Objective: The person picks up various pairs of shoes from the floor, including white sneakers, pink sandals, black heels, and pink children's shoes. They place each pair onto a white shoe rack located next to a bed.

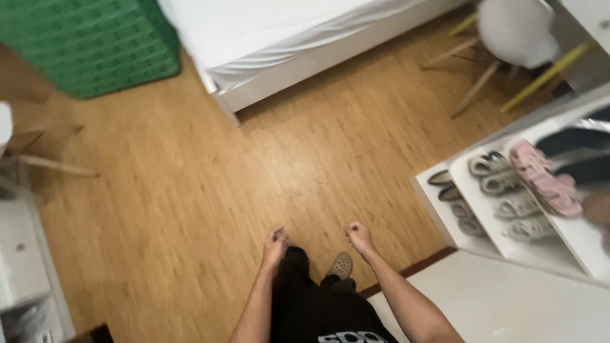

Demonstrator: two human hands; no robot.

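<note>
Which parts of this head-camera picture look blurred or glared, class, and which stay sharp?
Head view: the pink shoe on the white shelf and the right edge smear with motion blur; the wooden floor carries a soft sheen; left hand and right hand are fairly sharp.

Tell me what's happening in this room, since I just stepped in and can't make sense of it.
A person stands on a wooden floor, looking down at their own body. Both hands are loosely curled and empty: the left hand and the right hand hang in front of dark trousers, touching nothing. One foot wears a grey clog. To the right, a white shoe shelf holds several pairs, including pink sandals. A white bed and a green crate lie ahead.
</note>
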